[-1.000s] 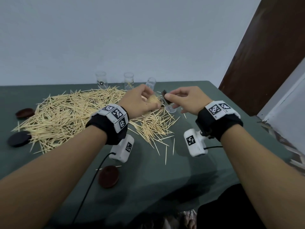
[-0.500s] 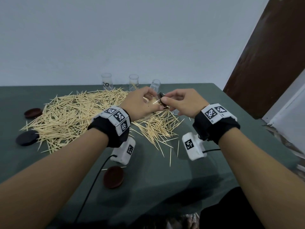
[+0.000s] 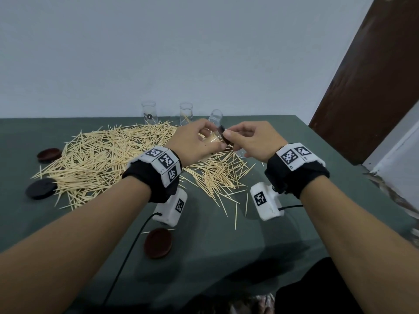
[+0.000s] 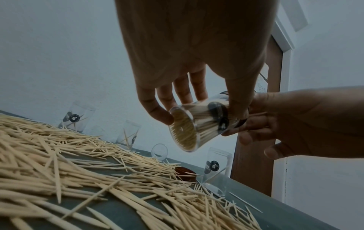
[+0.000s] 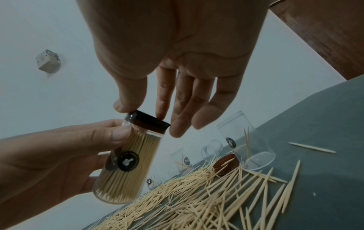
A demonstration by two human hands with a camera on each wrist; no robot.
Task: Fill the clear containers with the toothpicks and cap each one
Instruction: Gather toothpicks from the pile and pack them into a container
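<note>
My left hand (image 3: pixel 199 141) grips a clear container (image 3: pixel 216 138) packed with toothpicks and holds it tilted above the pile. The left wrist view shows its thumb and fingers wrapped round the container (image 4: pixel 199 124). My right hand (image 3: pixel 247 137) pinches a black cap (image 3: pixel 225 138) between thumb and forefinger. In the right wrist view the cap (image 5: pixel 146 123) sits on the mouth of the container (image 5: pixel 126 163), and the other fingers are stretched out beside it. A wide pile of loose toothpicks (image 3: pixel 108 159) covers the green table (image 3: pixel 226 245).
Two clear containers (image 3: pixel 149 112) (image 3: pixel 186 113) stand at the back edge and a third (image 3: pixel 215 116) lies tipped beside them. Another container (image 5: pixel 250 146) stands by a brown cap (image 5: pixel 226 163). Loose caps lie at left (image 3: pixel 48 154) (image 3: pixel 40 188) and near me (image 3: pixel 158 243).
Both hands have lifted slightly off the pile. The right hand has brought the black cap from beside the container onto its mouth.
</note>
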